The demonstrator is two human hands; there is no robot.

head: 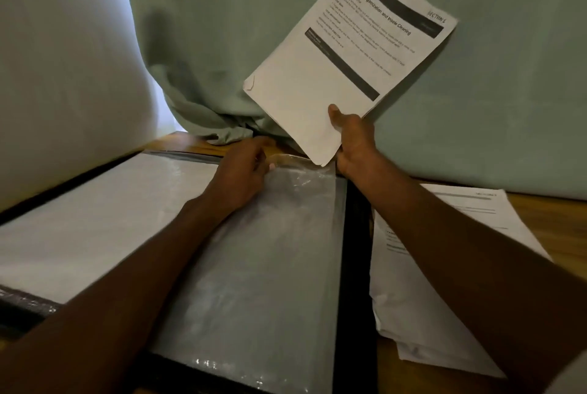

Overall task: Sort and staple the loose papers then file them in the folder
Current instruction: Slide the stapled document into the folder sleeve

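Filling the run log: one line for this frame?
right hand holds papers | left hand lifts sleeve | folder open

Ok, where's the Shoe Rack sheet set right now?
In the head view it is up, right of centre: the Shoe Rack sheet set is held by the right hand against the green curtain, above the open folder's plastic sleeve.

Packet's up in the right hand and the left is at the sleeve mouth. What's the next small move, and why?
Probably lower the paper packet so its bottom corner enters the plastic sleeve. The right hand grips the packet just above the sleeve's top edge, and the left hand pinches that edge as if to open it. The packet is not yet inside the folder.
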